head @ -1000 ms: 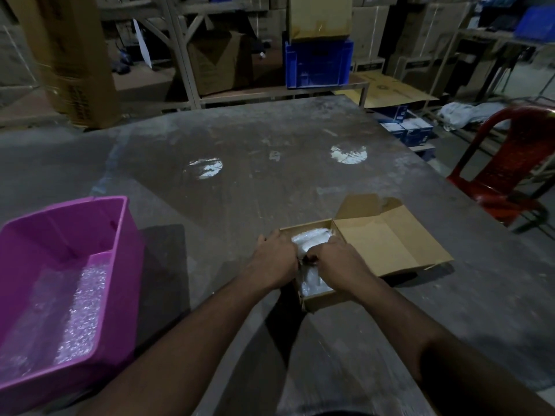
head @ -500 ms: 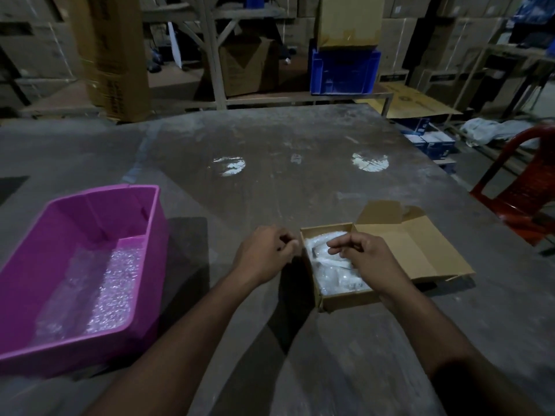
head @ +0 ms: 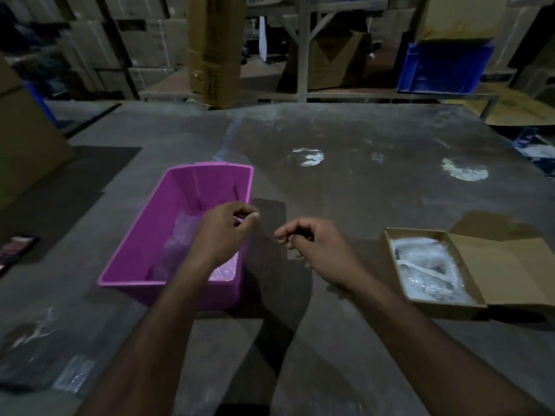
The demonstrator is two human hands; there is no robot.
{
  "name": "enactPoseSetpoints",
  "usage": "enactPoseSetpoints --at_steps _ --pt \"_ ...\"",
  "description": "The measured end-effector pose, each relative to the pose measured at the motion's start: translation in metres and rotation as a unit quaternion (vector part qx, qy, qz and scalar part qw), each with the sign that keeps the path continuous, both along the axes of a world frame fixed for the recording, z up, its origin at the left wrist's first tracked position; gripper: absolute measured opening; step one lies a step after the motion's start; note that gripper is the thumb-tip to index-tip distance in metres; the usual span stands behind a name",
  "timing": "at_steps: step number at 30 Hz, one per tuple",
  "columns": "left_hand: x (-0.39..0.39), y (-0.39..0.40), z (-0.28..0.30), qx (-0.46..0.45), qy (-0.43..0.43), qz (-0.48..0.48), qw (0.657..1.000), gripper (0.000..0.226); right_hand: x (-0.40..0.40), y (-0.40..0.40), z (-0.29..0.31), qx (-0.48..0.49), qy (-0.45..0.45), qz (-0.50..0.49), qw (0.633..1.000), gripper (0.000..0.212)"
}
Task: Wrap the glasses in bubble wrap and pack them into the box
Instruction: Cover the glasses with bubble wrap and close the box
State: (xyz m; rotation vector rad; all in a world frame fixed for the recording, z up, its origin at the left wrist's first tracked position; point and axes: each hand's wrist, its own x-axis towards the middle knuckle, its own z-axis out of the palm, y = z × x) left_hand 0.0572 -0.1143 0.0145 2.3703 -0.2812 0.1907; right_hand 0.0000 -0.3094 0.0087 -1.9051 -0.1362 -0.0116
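A small cardboard box [head: 388, 250] lies at the right with its lid flap [head: 510, 265] folded open. Inside it rests a bundle of glasses wrapped in bubble wrap [head: 429, 271]. A pink plastic bin [head: 135, 256] stands left of centre and holds loose bubble wrap [head: 177, 253]. My left hand [head: 222, 232] hovers over the bin's right side, its fingers loosely curled and holding nothing. Between the bin and the box, my right hand [head: 315, 244] hangs above the table with loosely curled fingers, also holding nothing.
A phone [head: 15, 250] lies at the left table edge. A dark object with a clear packet [head: 72, 376] sits near the front left. A tall carton [head: 213, 49] and a blue crate [head: 444, 67] stand beyond the table's far edge. A big carton [head: 24, 139] is on the left.
Both hands have left the cardboard box and moved left, the left one over the pink bin. The wrapped bundle stays in the box. My view has swung left.
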Motion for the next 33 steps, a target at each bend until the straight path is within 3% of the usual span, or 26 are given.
enactPoseSetpoints --at_steps 3,5,8,11,13,19,22,33 --pt "0.008 0.044 -0.003 0.062 0.008 0.045 0.997 0.018 0.017 0.038 0.005 -0.061 -0.045 0.044 0.996 0.036" --pt "0.017 0.073 -0.01 0.111 0.06 0.077 0.989 0.018 0.029 0.066 0.009 -0.168 -0.091 0.075 0.979 0.029" --pt "0.028 0.107 -0.019 0.208 0.136 0.086 0.965 0.022 0.05 0.108 0.001 -0.358 -0.129 0.137 0.915 0.029" --pt "0.034 0.124 -0.023 0.269 0.157 0.073 0.947 0.019 0.062 0.142 -0.011 -0.508 -0.084 0.2 0.833 0.02" --pt "0.04 0.13 -0.027 0.283 0.167 0.059 0.943 0.024 0.066 0.159 -0.013 -0.572 -0.049 0.237 0.784 0.024" --pt "0.049 0.136 -0.043 0.313 0.237 0.015 0.92 0.071 0.08 0.187 -0.039 -0.675 0.038 0.314 0.667 0.041" --pt "0.051 0.136 -0.048 0.328 0.241 -0.014 0.913 0.077 0.083 0.189 -0.044 -0.689 0.053 0.32 0.648 0.043" --pt "0.055 0.134 -0.051 0.317 0.248 -0.045 0.914 0.072 0.085 0.189 -0.044 -0.651 0.089 0.336 0.675 0.037"
